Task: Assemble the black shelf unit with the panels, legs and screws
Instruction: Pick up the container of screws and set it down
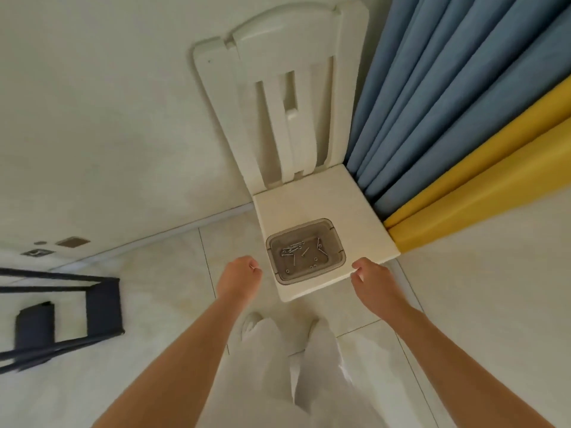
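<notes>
Head view, looking down at the floor. One white chair (312, 205) stands against the wall, with its seat towards the person. One clear plastic tray (336, 242) sits on the front part of the seat. The screws (292, 250) lie loose in the tray: a small cluster of long ones at the back left, a few single long ones, and several short pieces seen end-on near the front. There are roughly a dozen in all; they are too small for an exact count. One black shelf unit (103, 307), partly built, lies on the tiled floor at far left, well apart from the chair. It shows thin black bars, one dark panel and one further dark piece, all blurred. Two hands are in view, both bare and reaching forward. Left hand (239, 274): fingers curled in, just left of the tray and off the seat. There is a small pale glint at the fingertips; cannot tell whether it holds a screw. Right hand (369, 278): fingers loosely curled, nothing seen in it, at the front right edge of the seat; contact with the seat not readable. Two curtains hang right of the chair: one blue curtain (448, 88) and one yellow curtain (482, 177). Two pale shoes show below the hands.
</notes>
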The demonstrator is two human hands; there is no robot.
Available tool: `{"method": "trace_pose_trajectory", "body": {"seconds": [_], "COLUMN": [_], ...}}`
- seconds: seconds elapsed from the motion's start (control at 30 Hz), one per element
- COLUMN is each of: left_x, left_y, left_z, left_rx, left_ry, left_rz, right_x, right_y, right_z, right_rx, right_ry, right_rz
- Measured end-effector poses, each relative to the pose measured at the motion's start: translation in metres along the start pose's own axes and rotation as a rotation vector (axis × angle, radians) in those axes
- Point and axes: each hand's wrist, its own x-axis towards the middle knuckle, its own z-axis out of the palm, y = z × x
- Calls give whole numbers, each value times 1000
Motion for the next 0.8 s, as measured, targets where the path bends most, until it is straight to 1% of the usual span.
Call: {"method": "trace_pose_trajectory", "body": {"seconds": [0.2, 0.3, 0.43, 0.53, 0.8], "left_x": [8, 24, 49, 67, 114], "left_y": [-12, -22, -32, -36, -34], "left_z": [29, 44, 64, 78, 117], "left_rx": [-116, -167, -244, -351, -455], "left_ry": [21, 31, -11, -31, -37], "left_rz": [-104, -141, -216, -269, -308], "right_x": [53, 81, 114, 137, 196], "right_y": [23, 25, 33, 40, 47], "right_z": [1, 11, 29, 43, 76], "right_rx": [-31, -57, -86, -100, 18], "right_ry": [-88, -118, -154, -185, -206], "right_rz": [-21, -4, 29, 65, 184]}}
